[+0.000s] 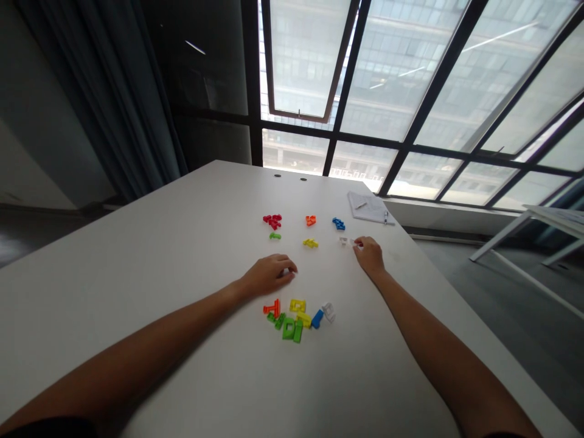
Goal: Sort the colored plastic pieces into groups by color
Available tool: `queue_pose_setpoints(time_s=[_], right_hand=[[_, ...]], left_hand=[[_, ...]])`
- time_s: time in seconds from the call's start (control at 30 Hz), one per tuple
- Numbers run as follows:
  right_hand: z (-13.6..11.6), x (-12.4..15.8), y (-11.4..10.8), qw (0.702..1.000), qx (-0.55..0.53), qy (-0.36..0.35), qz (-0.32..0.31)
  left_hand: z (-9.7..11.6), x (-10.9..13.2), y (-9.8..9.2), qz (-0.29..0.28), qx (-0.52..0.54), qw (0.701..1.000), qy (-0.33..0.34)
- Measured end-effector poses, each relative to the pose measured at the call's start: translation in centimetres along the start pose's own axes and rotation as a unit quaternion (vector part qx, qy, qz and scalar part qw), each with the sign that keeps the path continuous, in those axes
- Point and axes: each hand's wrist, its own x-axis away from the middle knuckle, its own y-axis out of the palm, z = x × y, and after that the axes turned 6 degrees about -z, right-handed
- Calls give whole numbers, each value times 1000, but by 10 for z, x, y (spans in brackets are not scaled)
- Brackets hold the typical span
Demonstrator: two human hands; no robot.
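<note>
Two bare forearms enter from the bottom corners and run up onto a white desk (182,182), elbows cut off by the frame edge.

The right hand (369,255) lies just right of centre, its fingers (357,243) stretched forward and close together. Their tips meet a small whitish plastic piece (343,241), which sits at the hand's upper left. The piece is pale and tiny against the desk, and the fingertips partly cover it, so a pinch cannot be confirmed.

The left hand (269,275) sits nearer centre, knuckles up, its fingers (286,267) curled down toward the desktop. The fingertips are hidden beneath the hand, so I cannot tell whether they hold anything.

Above the hands, small plastic pieces lie well apart in a loose double row: a red heap (272,221), an orange piece (311,220), a blue piece (338,224), a lime piece (274,236) and a yellow piece (311,243).

Below the hands, a second group lies bunched together: orange (272,308), yellow (297,306), white (328,312), blue (317,319) and green (288,328). Several pieces overlap or touch, so their exact count and outlines are hard to make out.

At upper right, a sheet of paper (367,207) lies near the desk's far edge with a pen on it. Beyond are a dark curtain (114,79) at upper left and a large gridded window (410,91), washed out by glare.
</note>
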Motion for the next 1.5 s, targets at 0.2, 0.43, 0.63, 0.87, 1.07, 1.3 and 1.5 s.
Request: queue_pose_setpoints(time_s=[0.2,0.43,0.63,0.87,1.07,1.3,1.5], right_hand=[[-6,0,4,1000,-5,-11,-24],[-14,4,1,999,19,-32,-28],[-22,8,-2,990,102,-32,-88],[-39,6,-18,997,24,-52,-48],[-97,4,-74,835,-177,-154,-498],[-148,29,-88,749,-134,-268,-591],[-149,35,-55,884,-254,-223,-322]], left_hand=[[0,-1,0,-2,0,1000,3],[-1,0,1,-4,0,1000,5],[-2,-1,3,-4,-5,1000,6],[0,-1,1,-6,-5,1000,3],[-2,-1,3,-2,-5,1000,9],[0,0,1,3,-2,1000,5],[2,1,0,-5,32,999,7]])
